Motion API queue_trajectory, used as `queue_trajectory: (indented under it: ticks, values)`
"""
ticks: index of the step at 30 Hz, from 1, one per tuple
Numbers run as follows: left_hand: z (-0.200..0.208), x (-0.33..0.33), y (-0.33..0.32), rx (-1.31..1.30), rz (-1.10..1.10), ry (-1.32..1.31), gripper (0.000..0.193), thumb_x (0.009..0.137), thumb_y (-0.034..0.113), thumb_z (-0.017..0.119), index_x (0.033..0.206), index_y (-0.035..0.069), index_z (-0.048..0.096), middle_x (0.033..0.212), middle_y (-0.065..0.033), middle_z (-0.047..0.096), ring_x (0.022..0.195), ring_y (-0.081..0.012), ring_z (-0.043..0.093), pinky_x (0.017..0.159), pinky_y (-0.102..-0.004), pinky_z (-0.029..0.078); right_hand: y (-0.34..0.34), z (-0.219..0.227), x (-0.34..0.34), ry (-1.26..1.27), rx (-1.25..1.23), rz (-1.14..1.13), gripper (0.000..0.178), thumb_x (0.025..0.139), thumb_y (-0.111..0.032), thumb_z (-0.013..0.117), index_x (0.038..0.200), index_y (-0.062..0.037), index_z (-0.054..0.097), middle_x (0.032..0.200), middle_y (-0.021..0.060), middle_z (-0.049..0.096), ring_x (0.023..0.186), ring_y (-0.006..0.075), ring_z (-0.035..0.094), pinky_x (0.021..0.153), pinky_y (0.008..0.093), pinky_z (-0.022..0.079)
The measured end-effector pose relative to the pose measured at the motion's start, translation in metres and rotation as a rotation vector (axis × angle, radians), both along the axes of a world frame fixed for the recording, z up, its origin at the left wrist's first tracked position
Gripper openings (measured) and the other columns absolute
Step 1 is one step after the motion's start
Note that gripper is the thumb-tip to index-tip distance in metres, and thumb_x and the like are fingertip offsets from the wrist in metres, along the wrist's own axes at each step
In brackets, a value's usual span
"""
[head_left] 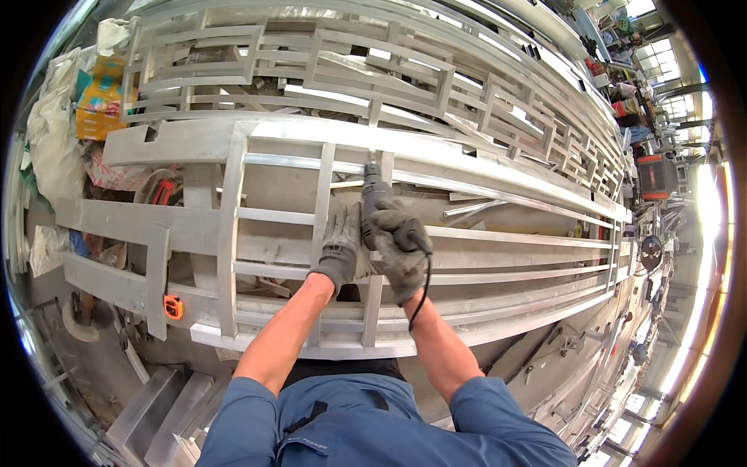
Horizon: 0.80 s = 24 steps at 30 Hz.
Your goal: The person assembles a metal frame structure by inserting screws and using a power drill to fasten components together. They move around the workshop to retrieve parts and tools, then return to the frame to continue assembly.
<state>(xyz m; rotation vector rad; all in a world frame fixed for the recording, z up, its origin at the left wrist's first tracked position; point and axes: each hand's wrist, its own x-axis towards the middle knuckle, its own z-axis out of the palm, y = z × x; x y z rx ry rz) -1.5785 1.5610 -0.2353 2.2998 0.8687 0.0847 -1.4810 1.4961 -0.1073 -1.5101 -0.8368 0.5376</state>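
Observation:
My right hand (398,241), in a grey work glove, is wrapped round a dark corded power drill (377,191). The drill's metal tip points away from me and reaches the wide far rail of a silver metal frame (436,146). A black cable hangs from the drill past my right wrist. Close beside the drill body, on its left, my gloved left hand (340,237) lies with its fingers stretched forward over the frame's bars. Whether those fingers touch the drill I cannot tell. The frame lies flat before me, made of long rails and short cross bars.
Several latticed metal frames (311,58) lie beyond. At the left are an orange tape measure (173,307), a yellow taped package (101,97) and white plastic sheeting (62,148). Metal box sections (148,412) stand at lower left. A red and black machine (657,175) is at far right.

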Motion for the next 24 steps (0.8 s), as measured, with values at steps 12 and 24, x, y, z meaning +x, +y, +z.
queue_trajectory:
  ticks: [12,24]
  values:
    - [-0.044,-0.006,0.021,-0.152,-0.07,-0.242,0.078,0.081,0.035,0.068,0.145,0.0,0.042,0.135,-0.0229,0.056,0.125,-0.0361,0.055,0.116,-0.0508,0.032,0.017,-0.024,-0.005,-0.04,0.045,0.043,0.023,0.078,0.0,0.065,0.1,-0.0053,0.066,0.106,0.0116,0.07,0.113,0.033,0.065,0.11,0.0492,0.039]
    - [-0.113,-0.009,0.013,-0.531,0.118,-0.329,0.06,0.094,0.024,0.052,0.15,0.007,0.039,0.137,-0.0161,0.058,0.129,-0.0398,0.05,0.116,-0.0459,0.033,0.022,-0.034,-0.001,-0.103,-0.041,0.019,0.024,0.076,0.002,0.069,0.1,-0.0043,0.068,0.11,0.0143,0.071,0.108,0.0327,0.066,0.104,0.0407,0.044]
